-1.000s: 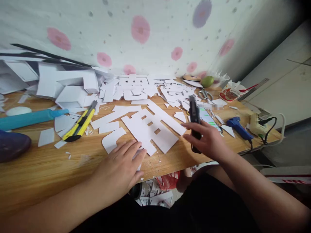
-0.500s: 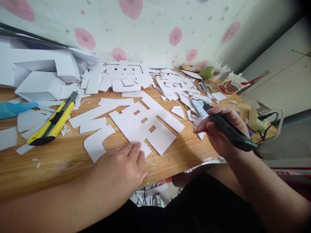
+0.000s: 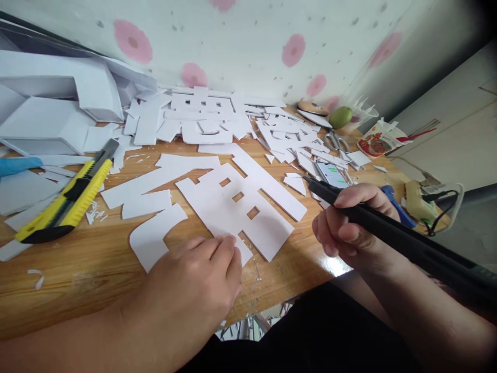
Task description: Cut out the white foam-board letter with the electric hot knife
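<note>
My left hand (image 3: 202,274) presses on the near corner of a flat white foam board piece (image 3: 267,233), its fingers bent and held together. The board has several small square cut-outs and a long slot, and its covered corner is hidden under the fingers. To the right, above the table edge, my right hand (image 3: 357,223) is closed around a long black craft knife (image 3: 373,220). Its narrow tip points left toward the board and hovers near a small white offcut (image 3: 295,183). Loose white strips (image 3: 145,203) and a curved piece (image 3: 153,235) lie beside my left hand.
A yellow utility knife (image 3: 72,194) lies at left near a blue glove-like item (image 3: 19,166). White folded forms (image 3: 50,122) and heaped cut-outs (image 3: 209,129) line the wall. Scissors (image 3: 336,142), a phone (image 3: 330,173), a green fruit (image 3: 340,117), a paper cup (image 3: 378,140) and a power strip (image 3: 419,202) are at right.
My right hand has turned the black knife, so more of its length shows and its tip reaches further left. My left hand stays on the board. The view has shifted slightly.
</note>
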Tool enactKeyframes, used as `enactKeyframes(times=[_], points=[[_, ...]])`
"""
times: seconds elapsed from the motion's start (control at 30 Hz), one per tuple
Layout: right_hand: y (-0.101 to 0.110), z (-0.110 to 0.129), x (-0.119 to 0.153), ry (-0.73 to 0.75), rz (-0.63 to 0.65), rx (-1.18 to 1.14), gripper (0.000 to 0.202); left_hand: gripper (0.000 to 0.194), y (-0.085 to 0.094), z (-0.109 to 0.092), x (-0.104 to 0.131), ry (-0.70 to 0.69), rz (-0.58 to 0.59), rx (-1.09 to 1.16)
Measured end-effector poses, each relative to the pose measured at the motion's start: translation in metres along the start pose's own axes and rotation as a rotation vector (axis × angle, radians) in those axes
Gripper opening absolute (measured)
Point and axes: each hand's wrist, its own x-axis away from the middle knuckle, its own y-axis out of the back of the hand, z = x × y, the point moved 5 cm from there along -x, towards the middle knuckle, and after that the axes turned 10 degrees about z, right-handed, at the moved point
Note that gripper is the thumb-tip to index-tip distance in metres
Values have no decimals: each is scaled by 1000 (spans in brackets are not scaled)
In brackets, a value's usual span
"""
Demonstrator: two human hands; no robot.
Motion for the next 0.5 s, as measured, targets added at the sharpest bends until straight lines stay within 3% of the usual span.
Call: enactKeyframes(times=[0.1,0.27,0.4,0.5], points=[[-4,0,-5,-67,26,-31,21,35,-3,2,-2,14,-7,1],[-8,-9,-12,-128,-22,-69,48,37,-8,2,-3,38,6,19],[-10,-20,-17,-103,-70,10,36,44,-10,-1,-2,45,-22,25],[-14,-31,-21,-182,-38,126,27,46,-12,-3,-1,12,-59,22]])
